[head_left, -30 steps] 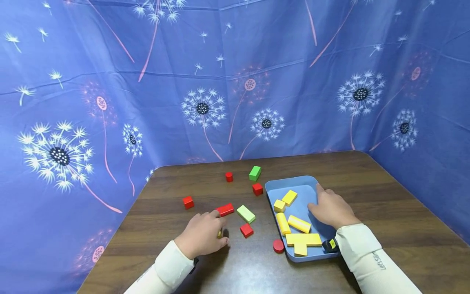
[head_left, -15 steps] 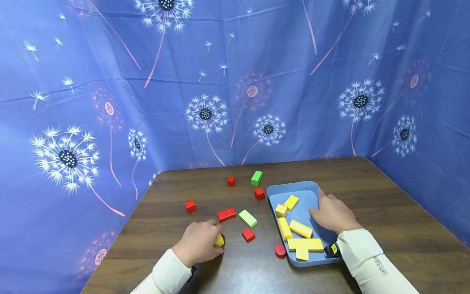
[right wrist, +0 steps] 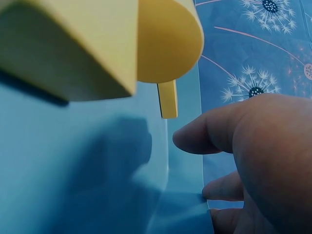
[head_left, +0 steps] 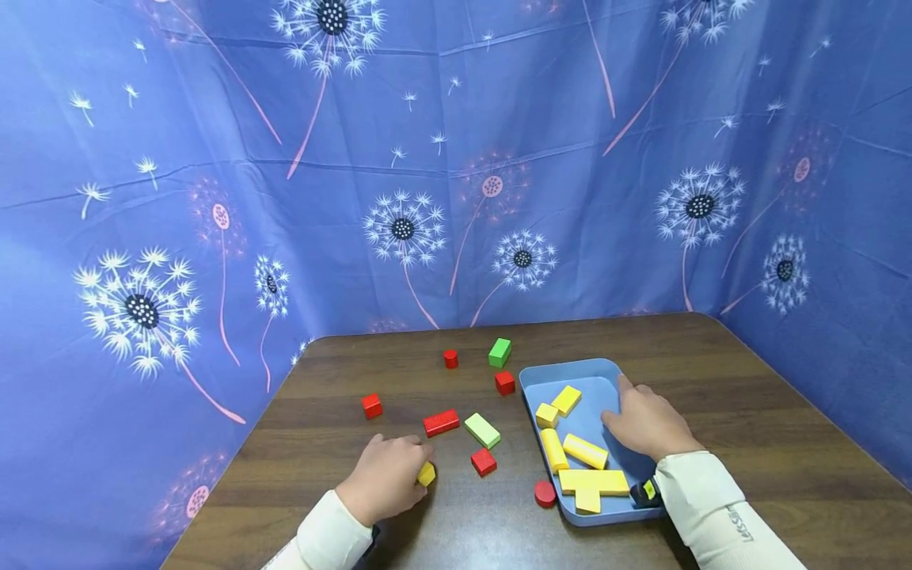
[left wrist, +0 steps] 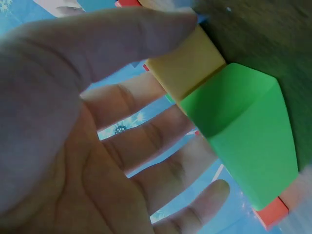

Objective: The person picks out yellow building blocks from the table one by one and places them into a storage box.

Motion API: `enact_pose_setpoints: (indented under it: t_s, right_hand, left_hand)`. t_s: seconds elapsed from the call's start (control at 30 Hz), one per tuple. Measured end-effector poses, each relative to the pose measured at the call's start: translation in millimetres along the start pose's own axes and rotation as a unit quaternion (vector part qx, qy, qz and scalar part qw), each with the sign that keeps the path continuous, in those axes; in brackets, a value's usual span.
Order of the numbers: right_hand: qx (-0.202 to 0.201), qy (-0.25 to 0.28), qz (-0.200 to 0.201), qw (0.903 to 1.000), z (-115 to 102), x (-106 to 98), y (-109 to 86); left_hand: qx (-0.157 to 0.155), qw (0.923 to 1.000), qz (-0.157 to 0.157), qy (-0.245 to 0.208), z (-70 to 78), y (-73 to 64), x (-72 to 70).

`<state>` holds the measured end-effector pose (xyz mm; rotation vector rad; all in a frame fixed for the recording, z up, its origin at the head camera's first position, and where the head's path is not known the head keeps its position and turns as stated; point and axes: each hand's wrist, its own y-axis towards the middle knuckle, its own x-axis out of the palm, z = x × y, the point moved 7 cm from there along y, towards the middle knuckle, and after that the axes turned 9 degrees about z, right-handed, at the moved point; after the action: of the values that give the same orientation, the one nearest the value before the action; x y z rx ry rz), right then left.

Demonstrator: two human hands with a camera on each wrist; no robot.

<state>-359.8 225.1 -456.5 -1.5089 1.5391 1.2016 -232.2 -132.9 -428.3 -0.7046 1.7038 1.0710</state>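
Note:
In the head view my left hand is low over the table with a yellow block at its fingertips. The left wrist view shows thumb and index finger pinching that yellow block. A larger green block lies right against it; in the head view the hand hides this one. My right hand holds the right rim of the blue tray, thumb inside and the other fingers outside. Yellow blocks lie in the tray, among them a cylinder and a long bar.
Between hand and tray lie a red bar, a light green block and a red cube. A red disc sits beside the tray's left wall. Further back are a green block and several red pieces. A blue patterned cloth hangs behind.
My left hand has drawn back a little from the red bar, and the yellow block shows more at its fingertips. The head view has tilted upward slightly. My right hand stays on the tray.

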Motion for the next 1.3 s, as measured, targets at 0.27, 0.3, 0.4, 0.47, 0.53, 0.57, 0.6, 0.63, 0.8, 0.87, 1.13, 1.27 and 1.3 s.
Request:
enact_pose_setpoints:
  t_s: [0.27, 0.3, 0.4, 0.47, 0.53, 0.57, 0.6, 0.63, 0.8, 0.87, 1.13, 1.27, 1.3]
  right_hand:
    - [-0.011, 0.001, 0.015, 0.9998, 0.1, -4.7, 1.5]
    - [-0.012, 0.002, 0.015, 0.9998, 0.0, -4.9, 1.3]
    - [-0.012, 0.005, 0.012, 0.9998, -0.3, -4.0, 0.7]
    - [-0.01, 0.009, 0.011, 0.9999, -1.2, -3.1, -0.2]
    - [-0.008, 0.008, 0.01, 0.9999, -2.1, -2.0, -0.8]
    - [-0.006, 0.008, 0.011, 0.9999, -2.5, -1.8, -1.1]
    - [-0.006, 0.007, 0.012, 0.9999, -2.9, -1.6, -1.2]
    - [-0.006, 0.007, 0.013, 0.9999, -3.4, -1.5, -1.4]
    - [-0.004, 0.004, 0.009, 0.9999, -3.4, -0.8, -1.8]
    - [-0.003, 0.002, 0.007, 1.0, -3.2, -0.9, -1.7]
    - [0.003, 0.004, 0.001, 1.0, -2.1, -0.3, -0.1]
    - [0.001, 0.005, 0.002, 1.0, -1.6, -0.3, 0.6]
    - [0.001, 0.006, 0.001, 1.0, -1.4, -0.2, 0.7]
  left_hand:
    - [0.026, 0.9991, 0.031, 0.013, 4.5, 11.3, -4.5]
    - [0.028, 0.999, 0.032, 0.01, 4.9, 12.8, -4.6]
    - [0.034, 0.9986, 0.039, 0.008, 7.0, 15.9, -4.9]
    - [0.037, 0.9984, 0.042, 0.008, 9.1, 17.1, -5.5]
    - [0.042, 0.998, 0.047, 0.009, 11.8, 18.2, -6.8]
    - [0.043, 0.9979, 0.048, 0.009, 13.2, 18.9, -7.5]
    - [0.042, 0.998, 0.047, 0.006, 14.5, 19.7, -7.8]
    - [0.042, 0.9979, 0.049, 0.003, 15.7, 20.6, -8.1]
    - [0.035, 0.9972, 0.044, -0.05, 20.9, 25.4, -7.4]
    - [0.034, 0.996, 0.047, -0.067, 22.5, 27.7, -8.3]
    - [0.039, 0.9915, 0.072, -0.101, 29.0, 39.9, -14.7]
    - [0.04, 0.9909, 0.083, -0.098, 33.3, 46.4, -19.1]
    - [0.041, 0.9906, 0.088, -0.096, 34.8, 48.1, -20.7]
